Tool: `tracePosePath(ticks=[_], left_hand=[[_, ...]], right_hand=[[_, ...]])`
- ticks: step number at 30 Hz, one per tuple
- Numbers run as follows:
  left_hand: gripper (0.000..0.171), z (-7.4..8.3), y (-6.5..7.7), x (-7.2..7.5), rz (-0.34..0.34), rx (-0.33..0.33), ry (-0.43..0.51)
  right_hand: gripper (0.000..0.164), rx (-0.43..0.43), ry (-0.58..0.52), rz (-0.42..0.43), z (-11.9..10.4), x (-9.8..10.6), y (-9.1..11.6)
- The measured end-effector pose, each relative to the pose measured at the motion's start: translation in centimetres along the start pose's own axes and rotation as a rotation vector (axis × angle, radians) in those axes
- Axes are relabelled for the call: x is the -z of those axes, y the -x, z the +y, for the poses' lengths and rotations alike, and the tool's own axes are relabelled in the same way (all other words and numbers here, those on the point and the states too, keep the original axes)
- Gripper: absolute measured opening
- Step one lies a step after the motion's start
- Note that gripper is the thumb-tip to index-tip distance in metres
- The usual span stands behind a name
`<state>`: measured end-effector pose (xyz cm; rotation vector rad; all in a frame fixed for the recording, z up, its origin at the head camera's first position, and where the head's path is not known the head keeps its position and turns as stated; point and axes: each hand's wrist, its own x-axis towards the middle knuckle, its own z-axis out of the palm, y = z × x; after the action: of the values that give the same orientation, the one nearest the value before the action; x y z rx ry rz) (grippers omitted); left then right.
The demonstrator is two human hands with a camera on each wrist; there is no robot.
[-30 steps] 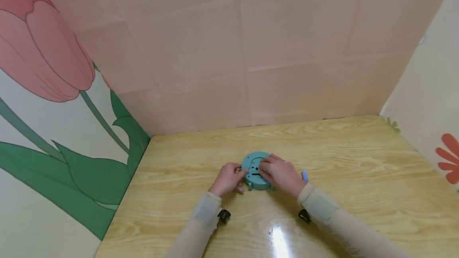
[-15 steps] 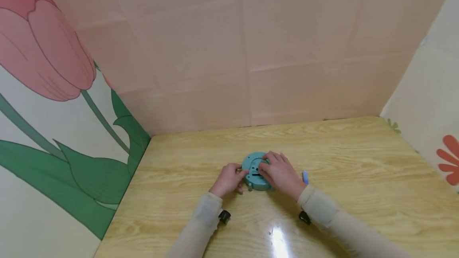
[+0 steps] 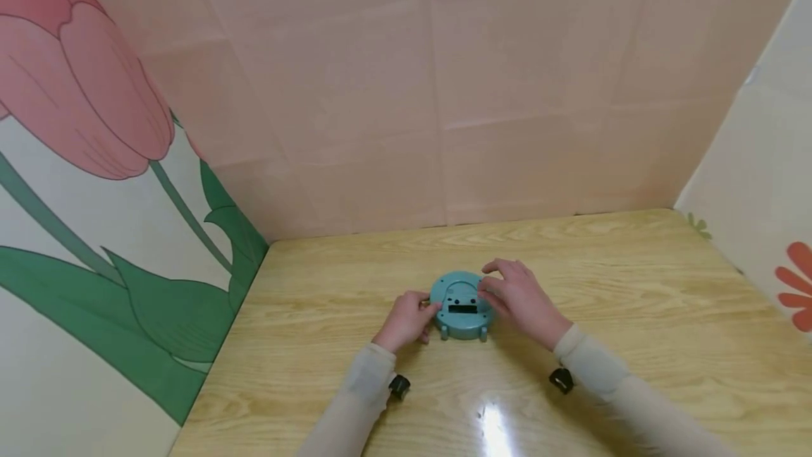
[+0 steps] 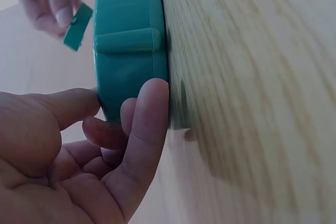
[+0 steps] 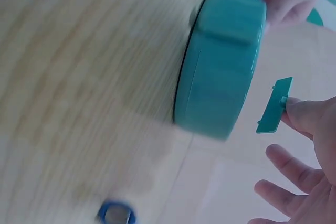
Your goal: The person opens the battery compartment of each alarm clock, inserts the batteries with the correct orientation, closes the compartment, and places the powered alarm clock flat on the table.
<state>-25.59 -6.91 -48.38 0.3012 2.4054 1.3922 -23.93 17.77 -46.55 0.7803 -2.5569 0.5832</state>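
A round teal clock [image 3: 462, 292] lies face down on the table, its back up and two stubby feet toward me. A dark battery slot [image 3: 463, 309] shows uncovered in its back. My left hand [image 3: 406, 319] grips the clock's left side, thumb on the back edge and fingers against the rim. Beside the clock's right edge, my right hand [image 3: 525, 303] is raised off it. Its thumb and a finger pinch a small teal battery cover [image 5: 275, 106], which is apart from the clock in both wrist views. The other right fingers are spread loosely.
A blue battery [image 5: 116, 213] on the wooden table [image 3: 634, 288] shows its end in the right wrist view; my right hand hides it in the head view. A pink-covered wall [image 3: 412, 90] rises behind the table, with a tulip-painted wall [image 3: 82, 90] at left.
My right hand has lifted away from the clock's back to the right, taking the battery cover off and baring the slot. My left hand has kept its grip on the clock.
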Motion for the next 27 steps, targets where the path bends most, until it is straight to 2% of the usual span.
tracePosePath(ticks=[7, 13, 17, 22, 27], left_hand=[[0.043, -0.1, 0.0, 0.0, -0.001, -0.002, -0.002], [0.056, -0.5, -0.2, -0.1, 0.025, -0.043, 0.049], [0.061, -0.6, 0.0, 0.2, -0.011, -0.064, 0.074], [0.085, -0.5, 0.5, 0.8, -0.086, -0.052, 0.061], [0.099, -0.2, 0.7, 0.7, -0.096, -0.062, 0.017]], right_hand=[[0.004, -0.052, 0.043, -0.005, 1.9, 1.0, 0.6], [0.006, -0.045, 0.100, -0.006, 4.1, 1.6, 1.0], [0.007, -0.070, 0.117, -0.035, 5.7, 2.1, 1.5], [0.006, -0.096, 0.135, -0.073, 7.3, 2.2, 2.1], [0.007, -0.115, 0.160, -0.083, 8.8, 2.3, 2.6]])
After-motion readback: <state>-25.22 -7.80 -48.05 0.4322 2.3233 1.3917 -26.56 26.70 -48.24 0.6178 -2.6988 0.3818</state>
